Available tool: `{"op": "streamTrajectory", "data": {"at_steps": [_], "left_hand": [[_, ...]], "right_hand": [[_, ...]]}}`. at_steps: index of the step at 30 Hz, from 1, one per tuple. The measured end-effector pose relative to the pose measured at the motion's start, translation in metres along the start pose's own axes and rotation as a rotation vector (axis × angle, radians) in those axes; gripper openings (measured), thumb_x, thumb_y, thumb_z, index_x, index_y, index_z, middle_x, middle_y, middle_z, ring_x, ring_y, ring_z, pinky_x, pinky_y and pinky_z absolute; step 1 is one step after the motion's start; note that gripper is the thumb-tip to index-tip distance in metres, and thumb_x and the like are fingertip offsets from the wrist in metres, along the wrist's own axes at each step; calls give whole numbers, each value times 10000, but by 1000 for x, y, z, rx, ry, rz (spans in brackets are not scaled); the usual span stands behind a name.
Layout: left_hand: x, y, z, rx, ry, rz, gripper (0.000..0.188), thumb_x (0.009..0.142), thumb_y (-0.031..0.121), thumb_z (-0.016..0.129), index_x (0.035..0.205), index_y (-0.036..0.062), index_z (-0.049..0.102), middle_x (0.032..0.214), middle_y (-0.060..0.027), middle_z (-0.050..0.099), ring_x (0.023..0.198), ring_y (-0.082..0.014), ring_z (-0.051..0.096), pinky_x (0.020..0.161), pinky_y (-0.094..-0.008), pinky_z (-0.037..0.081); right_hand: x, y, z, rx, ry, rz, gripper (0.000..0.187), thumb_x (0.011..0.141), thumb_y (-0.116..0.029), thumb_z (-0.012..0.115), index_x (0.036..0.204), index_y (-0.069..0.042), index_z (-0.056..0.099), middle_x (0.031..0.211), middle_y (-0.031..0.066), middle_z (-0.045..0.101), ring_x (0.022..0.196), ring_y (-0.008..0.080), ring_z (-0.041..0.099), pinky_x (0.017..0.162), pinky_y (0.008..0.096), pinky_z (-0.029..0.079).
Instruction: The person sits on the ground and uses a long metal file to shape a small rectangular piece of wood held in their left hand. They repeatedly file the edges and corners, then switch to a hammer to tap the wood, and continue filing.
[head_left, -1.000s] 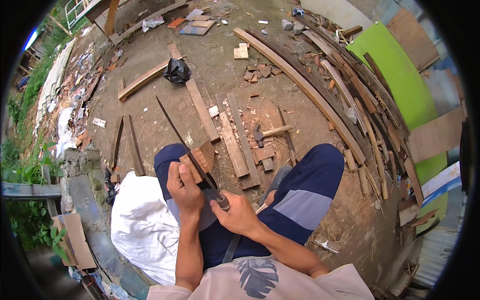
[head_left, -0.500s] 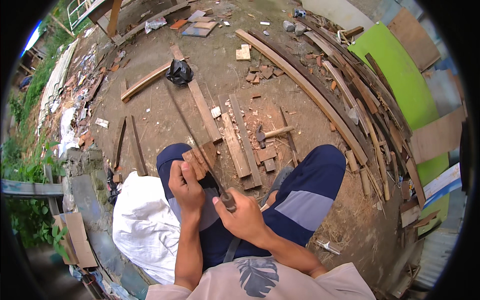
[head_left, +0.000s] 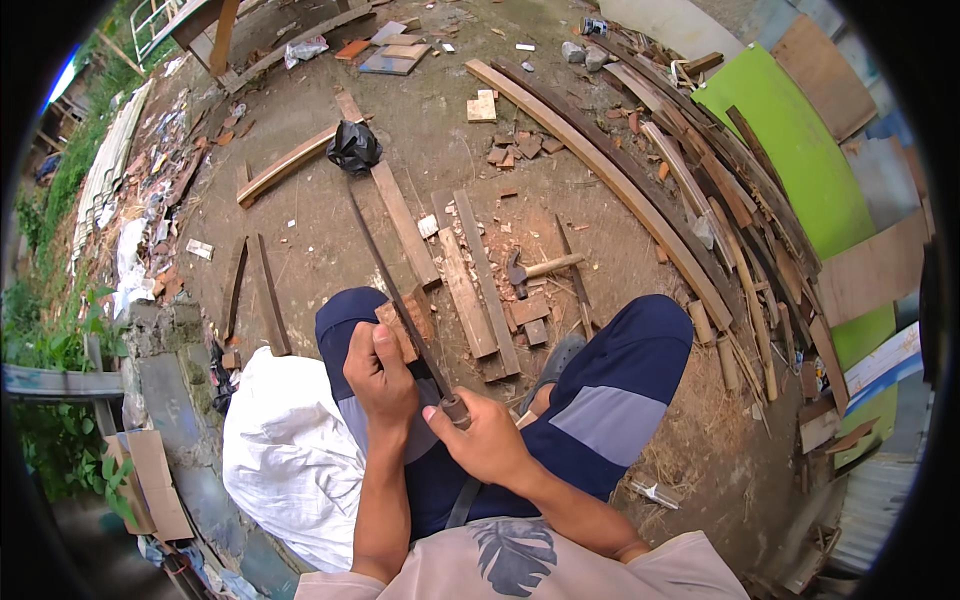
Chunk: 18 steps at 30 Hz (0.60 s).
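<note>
My left hand (head_left: 383, 380) is closed on a small brown wooden block (head_left: 393, 328) held above my left knee, thumb on top. My right hand (head_left: 487, 437) grips the dark brown handle (head_left: 456, 411) of a long, thin-bladed tool (head_left: 375, 250). The blade is seen nearly edge-on, so its exact kind cannot be told. It slants away to the far left, crossing over the block, which shows on both sides of it. Whether the blade touches or cuts into the wood is unclear. Beyond my hands, a hammer (head_left: 516, 275) lies on the ground among wood chips.
Several planks (head_left: 463, 292) lie between my feet and a black plastic bag (head_left: 355, 147). A white cloth (head_left: 290, 455) is beside my left leg. Long timbers (head_left: 610, 185) and a green panel (head_left: 795, 150) line the right. A low block wall (head_left: 178, 375) stands at left.
The blade has drawn back slightly toward me, its far tip now nearer, and my right hand sits a little lower. My left hand keeps its grip on the block, which is tilted a little differently.
</note>
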<state>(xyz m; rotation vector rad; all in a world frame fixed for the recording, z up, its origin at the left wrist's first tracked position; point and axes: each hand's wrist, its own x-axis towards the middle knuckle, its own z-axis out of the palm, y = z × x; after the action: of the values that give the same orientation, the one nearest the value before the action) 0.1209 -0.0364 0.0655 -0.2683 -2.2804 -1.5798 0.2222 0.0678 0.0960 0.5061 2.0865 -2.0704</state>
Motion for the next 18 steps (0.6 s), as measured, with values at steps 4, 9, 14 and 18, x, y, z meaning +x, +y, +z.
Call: {"op": "streamTrajectory", "data": {"at_steps": [4, 9, 14, 18], "left_hand": [[0, -4, 0, -23, -8, -9, 383, 1032, 181, 480, 706, 0, 392, 632, -49, 346, 572, -143, 335, 525, -332, 294], [2, -4, -1, 0, -3, -5, 378, 1026, 165, 491, 703, -2, 387, 627, -51, 339, 571, -144, 330, 524, -333, 291], [3, -6, -2, -6, 11, -3, 372, 1025, 158, 488, 706, -4, 384, 629, -54, 339, 573, -145, 329, 525, -333, 293], [2, -3, 0, -2, -5, 8, 373, 1028, 158, 480, 706, -5, 384, 631, -58, 340, 573, -150, 329, 526, -335, 293]], "right_hand": [[9, 0, -18, 437, -293, 350, 329, 924, -241, 680, 760, 13, 550, 582, 73, 545, 475, 133, 513, 469, 327, 399], [5, -13, -8, -122, 91, -179, 298, 937, -229, 659, 767, 0, 571, 556, 45, 530, 479, 100, 485, 464, 299, 385], [-1, -31, -16, -90, 125, -275, 277, 912, -196, 652, 768, 25, 567, 594, 166, 603, 500, 274, 616, 509, 387, 453], [20, 14, 4, -198, 99, -140, 236, 884, -175, 644, 780, 22, 566, 627, 221, 608, 614, 434, 629, 563, 465, 470]]}}
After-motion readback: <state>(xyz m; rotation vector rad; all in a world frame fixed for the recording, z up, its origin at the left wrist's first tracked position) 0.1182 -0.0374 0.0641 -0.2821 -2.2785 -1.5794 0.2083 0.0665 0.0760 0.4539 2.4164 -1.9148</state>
